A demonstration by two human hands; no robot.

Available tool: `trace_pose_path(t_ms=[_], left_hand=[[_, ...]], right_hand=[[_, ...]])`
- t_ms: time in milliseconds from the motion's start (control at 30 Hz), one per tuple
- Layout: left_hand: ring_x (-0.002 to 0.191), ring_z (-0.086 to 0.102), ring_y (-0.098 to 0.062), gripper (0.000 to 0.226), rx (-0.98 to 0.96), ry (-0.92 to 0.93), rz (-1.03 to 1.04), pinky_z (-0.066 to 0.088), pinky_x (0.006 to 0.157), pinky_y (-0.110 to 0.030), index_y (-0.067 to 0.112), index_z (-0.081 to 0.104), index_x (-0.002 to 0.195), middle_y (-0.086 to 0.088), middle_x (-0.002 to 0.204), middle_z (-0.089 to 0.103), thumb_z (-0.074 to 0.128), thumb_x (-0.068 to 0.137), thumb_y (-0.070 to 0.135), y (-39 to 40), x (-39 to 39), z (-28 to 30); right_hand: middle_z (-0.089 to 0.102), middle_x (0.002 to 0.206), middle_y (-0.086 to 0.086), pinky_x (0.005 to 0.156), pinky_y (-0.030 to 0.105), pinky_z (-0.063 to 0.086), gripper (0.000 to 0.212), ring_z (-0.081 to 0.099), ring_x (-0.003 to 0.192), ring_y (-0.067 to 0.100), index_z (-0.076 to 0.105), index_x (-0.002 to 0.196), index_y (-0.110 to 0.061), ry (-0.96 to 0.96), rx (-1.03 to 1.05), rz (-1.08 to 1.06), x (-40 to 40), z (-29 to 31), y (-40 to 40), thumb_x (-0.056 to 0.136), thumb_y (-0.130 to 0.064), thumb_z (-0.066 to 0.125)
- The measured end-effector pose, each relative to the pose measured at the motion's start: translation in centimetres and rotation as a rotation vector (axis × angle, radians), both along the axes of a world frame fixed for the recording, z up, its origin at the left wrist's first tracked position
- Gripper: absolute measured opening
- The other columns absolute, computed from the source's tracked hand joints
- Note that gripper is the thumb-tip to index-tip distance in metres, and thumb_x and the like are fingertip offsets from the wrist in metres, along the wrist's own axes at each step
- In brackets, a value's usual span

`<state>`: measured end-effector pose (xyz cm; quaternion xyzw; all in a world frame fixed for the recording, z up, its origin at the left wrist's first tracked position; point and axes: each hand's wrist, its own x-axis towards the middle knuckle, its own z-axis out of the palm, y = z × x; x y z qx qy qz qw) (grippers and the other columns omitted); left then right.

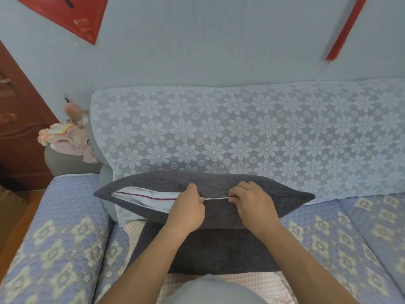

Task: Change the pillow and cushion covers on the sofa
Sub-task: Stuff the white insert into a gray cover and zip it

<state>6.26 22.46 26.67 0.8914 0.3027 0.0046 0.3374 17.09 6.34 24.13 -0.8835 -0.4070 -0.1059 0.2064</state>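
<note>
A pale blue wall (197, 40) is seen across the top of the view, with a red poster (70, 16) hung at its upper left and a red tassel (344, 29) hung at its upper right. A dark brown wooden cabinet (19, 119) is seen at the left edge. Below the wall, most of the view is filled by a sofa (65, 238), whose seat and left armrest are covered in a quilted blue cloth with pale flower patches. The backrest is draped with a light blue lace throw (241, 128) patterned with daisies. A heap of pink and striped clothes (65, 137) is piled on a grey surface just beside the left end of the backrest.

A dark grey cushion (274, 189) is stood on its edge on the seat, against the foot of the backrest, with its zipped edge turned upward. A second dark grey piece of fabric (208, 249) lies flat below it, over a pink checked cloth (252, 284). The zip (215, 198) is partly undone; at the left part of the opening a white inner pillow (144, 197) with a red line is exposed.

The left hand (188, 207) is closed in a pinch at the zip, at the end of the opening. The right hand (249, 200) is curled round the cushion's closed seam just beside it, fingers pinching the fabric.
</note>
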Motion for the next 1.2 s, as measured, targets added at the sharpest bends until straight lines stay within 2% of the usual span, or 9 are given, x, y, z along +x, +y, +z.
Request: trace_pose_path(t_ms=[333, 533, 733, 833, 900, 1000, 1067, 1133, 1200], left_hand=[[0.080, 0.053, -0.027, 0.008, 0.286, 0.008, 0.137, 0.040, 0.066, -0.038, 0.016, 0.042, 0.094, -0.002, 0.089, 0.055, 0.050, 0.097, 0.014, 4.7, -2.9, 1.0], [0.100, 0.042, -0.035, 0.014, 0.660, -0.068, 0.186, 0.031, 0.082, -0.045, 0.010, 0.066, 0.083, -0.012, 0.104, 0.050, 0.074, 0.072, 0.008, 5.7, -3.6, 0.9], [0.116, 0.037, -0.036, 0.017, 0.645, 0.106, 0.440, 0.033, 0.094, -0.048, 0.010, 0.067, 0.105, -0.017, 0.122, 0.045, 0.065, 0.090, 0.019, 12.8, -5.9, 3.2], [0.108, 0.040, -0.036, 0.012, 0.766, 0.038, 0.303, 0.033, 0.088, -0.048, 0.010, 0.064, 0.098, -0.016, 0.113, 0.048, 0.067, 0.086, 0.011, 13.3, -6.1, 2.6], [0.111, 0.041, -0.036, 0.022, 0.782, -0.086, 0.222, 0.036, 0.092, -0.051, 0.014, 0.063, 0.103, -0.015, 0.117, 0.049, 0.070, 0.082, 0.009, 13.2, -5.9, 2.0], [0.134, 0.037, -0.036, 0.060, 0.727, -0.088, -0.065, 0.031, 0.110, -0.054, 0.025, 0.056, 0.135, -0.012, 0.142, 0.045, 0.077, 0.081, 0.039, 12.6, -5.7, 0.3], [0.137, 0.039, -0.032, 0.069, 0.771, -0.003, -0.268, 0.029, 0.113, -0.050, 0.031, 0.052, 0.139, -0.005, 0.143, 0.046, 0.074, 0.079, 0.057, 11.6, -4.9, -1.0], [0.126, 0.047, -0.023, 0.047, 0.735, 0.074, -0.395, 0.032, 0.105, -0.041, 0.033, 0.057, 0.121, 0.005, 0.126, 0.053, 0.070, 0.082, 0.057, 10.8, -3.8, -1.8], [0.105, 0.053, -0.015, 0.023, 0.572, 0.252, -0.522, 0.038, 0.088, -0.035, 0.033, 0.057, 0.094, 0.014, 0.101, 0.054, 0.068, 0.086, 0.052, 10.6, -2.9, -1.3]], right_hand=[[0.057, 0.087, -0.010, 0.065, 0.032, 0.042, 0.006, 0.051, 0.088, 0.017, 0.067, 0.086, -0.023, 0.140, -0.053, -0.142, 2.8, 0.6, -3.2, 0.093, -0.023, 0.068], [0.057, 0.086, -0.009, 0.066, 0.035, 0.044, 0.008, 0.051, 0.089, 0.017, 0.069, 0.084, -0.022, 0.156, -0.046, -0.203, 4.6, 0.6, -4.1, 0.092, -0.020, 0.069], [0.062, 0.085, -0.001, 0.067, 0.036, 0.045, 0.004, 0.053, 0.087, 0.025, 0.073, 0.085, -0.015, 0.095, -0.024, -0.250, 5.1, -0.3, -3.5, 0.089, -0.016, 0.072], [0.061, 0.083, 0.003, 0.068, 0.039, 0.046, 0.005, 0.051, 0.082, 0.028, 0.070, 0.082, -0.012, 0.024, 0.013, -0.212, 5.6, -1.0, -2.9, 0.086, -0.011, 0.074], [0.061, 0.082, 0.003, 0.069, 0.040, 0.046, 0.008, 0.050, 0.081, 0.027, 0.068, 0.082, -0.011, -0.004, 0.040, -0.151, 5.7, -1.5, -2.6, 0.085, -0.007, 0.074], [0.061, 0.080, 0.000, 0.070, 0.041, 0.047, 0.011, 0.051, 0.079, 0.024, 0.068, 0.083, -0.013, 0.009, 0.015, -0.020, 5.4, -2.2, -2.8, 0.084, -0.006, 0.076], [0.060, 0.079, -0.003, 0.070, 0.039, 0.047, 0.010, 0.051, 0.077, 0.021, 0.067, 0.084, -0.017, 0.029, -0.060, 0.039, 5.0, -1.8, -2.8, 0.086, -0.011, 0.075], [0.060, 0.079, -0.006, 0.073, 0.036, 0.047, 0.009, 0.056, 0.080, 0.020, 0.066, 0.084, -0.022, 0.175, -0.233, 0.078, 4.6, 0.2, -2.6, 0.091, -0.024, 0.070], [0.065, 0.072, -0.004, 0.070, 0.030, 0.049, 0.025, 0.063, 0.072, 0.014, 0.065, 0.079, -0.021, 0.518, -0.418, 0.094, 4.3, 2.8, -2.6, 0.096, -0.038, 0.062]])
